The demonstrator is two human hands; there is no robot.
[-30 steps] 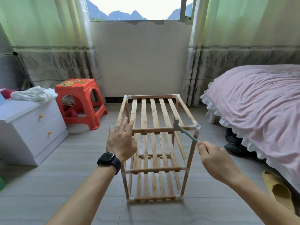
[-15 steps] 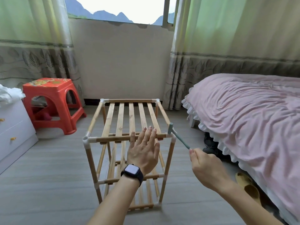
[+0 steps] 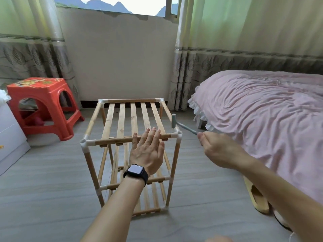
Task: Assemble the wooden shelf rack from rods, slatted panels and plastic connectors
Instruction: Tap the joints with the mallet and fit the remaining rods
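Note:
A wooden shelf rack [image 3: 130, 147] stands upright on the floor, three slatted tiers joined by white plastic connectors. My left hand [image 3: 147, 149], with a dark watch on the wrist, lies flat with straight fingers on the front rod and slats of the top panel [image 3: 122, 119]. My right hand [image 3: 219, 149] grips the handle of a small grey hammer [image 3: 180, 124]. The hammer's head hangs just above the top front right connector [image 3: 178, 135].
A bed with a pink cover [image 3: 265, 116] runs along the right, slippers [image 3: 258, 198] on the floor beside it. A red plastic stool [image 3: 42, 105] and a white drawer unit [image 3: 8, 135] stand at the left. Curtains and a low wall lie behind the rack.
My left hand slid from the rack's front left corner to the right part of the top front rod. The view swung to the right. The hammer stays over the front right connector.

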